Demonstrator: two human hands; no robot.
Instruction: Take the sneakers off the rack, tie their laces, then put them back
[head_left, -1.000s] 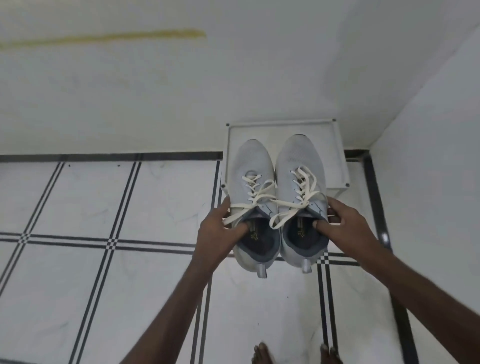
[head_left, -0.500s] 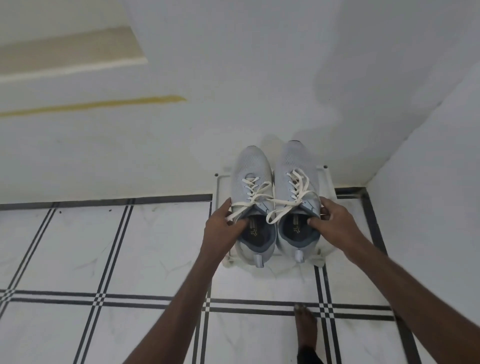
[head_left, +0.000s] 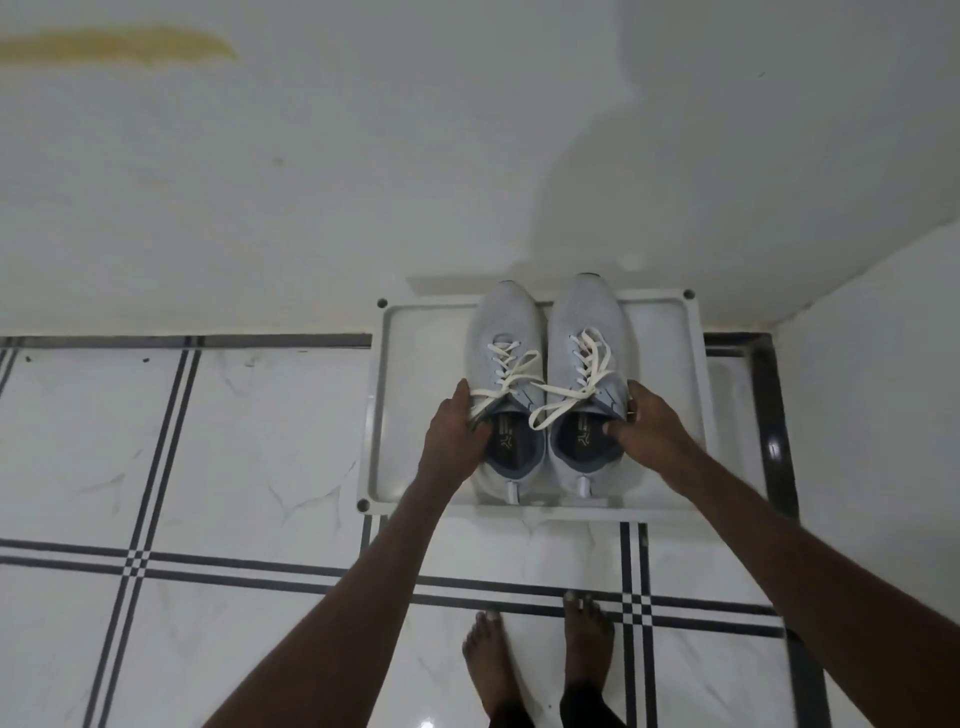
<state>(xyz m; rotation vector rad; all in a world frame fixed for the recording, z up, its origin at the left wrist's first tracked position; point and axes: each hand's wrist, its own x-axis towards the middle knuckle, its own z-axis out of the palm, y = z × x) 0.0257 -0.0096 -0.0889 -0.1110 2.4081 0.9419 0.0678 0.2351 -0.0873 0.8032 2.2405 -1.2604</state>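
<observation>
Sneakers sit lower in view than half a second ago, and the whole white rack (head_left: 379, 395) now shows beneath them, its rim and corner holes clear on the left and far side; before, the shoes hid most of it. Both bare feet (head_left: 540, 670) now stand on the tiled floor (head_left: 208, 441) at the bottom of the view, where only one showed earlier. The yellow streak on the wall (head_left: 363, 156) has shifted up to the top left corner.

The left sneaker (head_left: 506, 353) and the right sneaker (head_left: 589, 332) lie side by side, touching, toes toward the wall, on the rack tray. Whether their soles rest fully on it I cannot tell. Their cream laces (head_left: 558, 389) are loose, one end crossing from the left shoe over to the right.

The left hand (head_left: 457, 431) is closed on the left sneaker at its collar: thumb inside the opening, fingers wrapped round the outer side. The right hand (head_left: 652, 431) grips the right sneaker the same way, thumb tucked into the opening, fingers down the outer wall. The grips match those of the earlier frame.
</observation>
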